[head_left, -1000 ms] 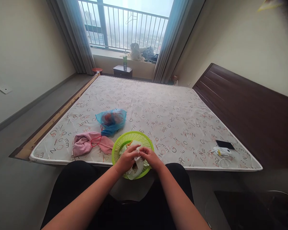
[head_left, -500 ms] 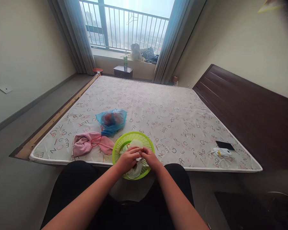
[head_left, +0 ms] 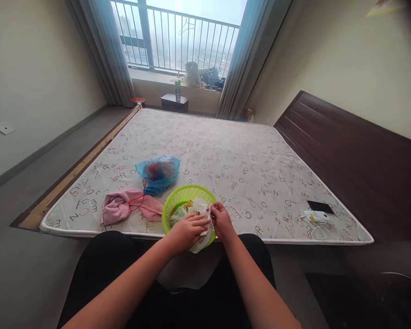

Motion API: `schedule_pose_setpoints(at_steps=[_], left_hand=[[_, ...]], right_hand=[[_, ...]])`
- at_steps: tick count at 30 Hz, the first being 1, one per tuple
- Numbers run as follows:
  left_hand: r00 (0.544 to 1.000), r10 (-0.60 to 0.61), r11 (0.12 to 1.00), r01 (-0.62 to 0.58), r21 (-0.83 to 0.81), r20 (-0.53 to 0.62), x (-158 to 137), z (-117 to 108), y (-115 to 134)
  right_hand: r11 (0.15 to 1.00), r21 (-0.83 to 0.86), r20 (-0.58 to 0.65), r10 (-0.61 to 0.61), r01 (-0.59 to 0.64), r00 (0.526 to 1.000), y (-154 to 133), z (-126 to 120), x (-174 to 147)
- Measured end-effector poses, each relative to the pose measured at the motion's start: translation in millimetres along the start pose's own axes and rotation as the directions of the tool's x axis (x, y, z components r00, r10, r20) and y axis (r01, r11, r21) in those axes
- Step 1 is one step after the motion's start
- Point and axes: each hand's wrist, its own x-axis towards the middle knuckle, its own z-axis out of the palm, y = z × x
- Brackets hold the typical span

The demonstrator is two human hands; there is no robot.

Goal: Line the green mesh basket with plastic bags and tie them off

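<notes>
A green plastic basket (head_left: 174,195) rests at the mattress's near edge, between my knees. Inside it lies a thin whitish plastic bag (head_left: 199,246) with something orange-brown showing at its top; what that is I cannot make out. My left hand (head_left: 188,232) is over the basket, its fingers closed on the bag's near side. At the basket's right rim, my right hand (head_left: 222,222) pinches a gathered edge of the same bag between thumb and fingers. Part of the bag is hidden under my left hand.
Left of the basket lie a pink towel (head_left: 118,211) and a tied blue plastic bag (head_left: 159,171) with reddish round things inside. A dark phone (head_left: 320,207) and a white device with a cable (head_left: 317,217) lie right on the mattress (head_left: 226,141). A dark headboard (head_left: 342,151) stands right.
My hands have moved apart, the right one going right and slightly up with the bag's edge. The bag looks more spread, and orange-brown contents now show. The basket has shifted slightly.
</notes>
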Motion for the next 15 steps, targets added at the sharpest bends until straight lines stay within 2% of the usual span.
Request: schedule_pose_setpoints(at_steps=[9, 12, 15], left_hand=[[0.99, 0.131, 0.989, -0.135, 0.067, 0.051, 1, -42, 47], [0.986, 0.165, 0.984, -0.165, 0.064, 0.012, 1, -49, 58], [0.981, 0.184, 0.981, -0.18, 0.074, -0.059, 1, -50, 69]], right_hand=[[0.976, 0.216, -0.128, -0.009, 0.037, 0.992, -16, -8, 6], [0.965, 0.242, -0.187, -0.055, 0.1, 0.981, -20, -12, 8], [0.971, 0.18, -0.248, -0.112, 0.159, 0.962, -25, -20, 12]])
